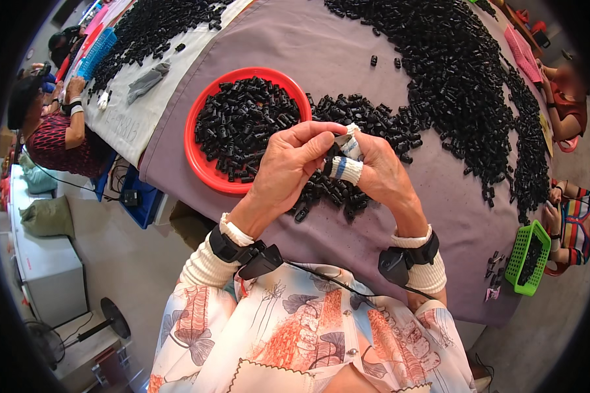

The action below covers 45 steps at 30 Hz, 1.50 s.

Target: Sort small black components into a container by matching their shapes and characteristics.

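While both hands (331,160) pinch a black part (332,154), a green basket (522,262) sits right.

A green basket (530,257) sits at the table's right edge, a blue tray (98,52) far left, near a seated co-worker (52,131).

Red bowl (196,160) of black plastic parts (242,124); mauve cloth on the bench (347,52); green basket (530,257); white, blue-striped finger wraps (345,168).

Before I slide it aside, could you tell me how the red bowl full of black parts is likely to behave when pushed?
The red bowl is probably light plastic but weighted by its heap of small black parts, so it should slide flat on the purple cloth rather than tip. The cloth may drag or bunch. Piled near the rim, some parts could spill.
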Motion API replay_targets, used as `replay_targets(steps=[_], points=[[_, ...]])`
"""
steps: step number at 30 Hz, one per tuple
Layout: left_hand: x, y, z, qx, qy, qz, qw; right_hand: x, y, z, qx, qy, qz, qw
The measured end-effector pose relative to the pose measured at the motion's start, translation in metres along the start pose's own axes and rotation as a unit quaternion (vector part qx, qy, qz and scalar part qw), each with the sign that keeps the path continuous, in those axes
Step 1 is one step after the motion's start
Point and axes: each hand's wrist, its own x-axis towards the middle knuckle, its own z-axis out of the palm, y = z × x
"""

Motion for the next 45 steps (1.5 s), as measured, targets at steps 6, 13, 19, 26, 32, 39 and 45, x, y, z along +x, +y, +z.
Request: replay_targets(steps=[6, 13, 19, 26, 32, 39, 45], points=[[0.001, -0.001, 0.001, -0.001, -0.003, 0.01, 1.0, 0.001, 0.004, 0.002, 0.012, 0.002, -0.023, 1.0], [0.003, -0.002, -0.001, 0.013, 0.0, 0.003, 1.0, 0.001, 0.006, 0.001, 0.014, -0.009, -0.016, 1.0], [0.004, -0.001, 0.005, -0.068, 0.019, -0.027, 0.997, -0.001, -0.001, -0.002, 0.104, -0.017, 0.082, 0.991], [0.003, 0.0, -0.005, -0.12, -0.011, -0.04, 0.992, -0.002, -0.003, -0.006, 0.124, 0.021, 0.105, 0.987], [0.0, 0.022, -0.025, 0.031, 0.077, 0.04, 0.996, -0.002, 0.01, -0.015, 0.136, 0.056, 0.115, 0.982], [-0.009, 0.038, -0.061, 0.413, 0.219, 0.186, 0.864, -0.007, 0.013, -0.027, 0.174, 0.09, 0.125, 0.973], [0.004, -0.014, -0.03, 0.601, 0.049, 0.21, 0.77, -0.009, 0.018, -0.029, 0.124, 0.079, 0.135, 0.98]])
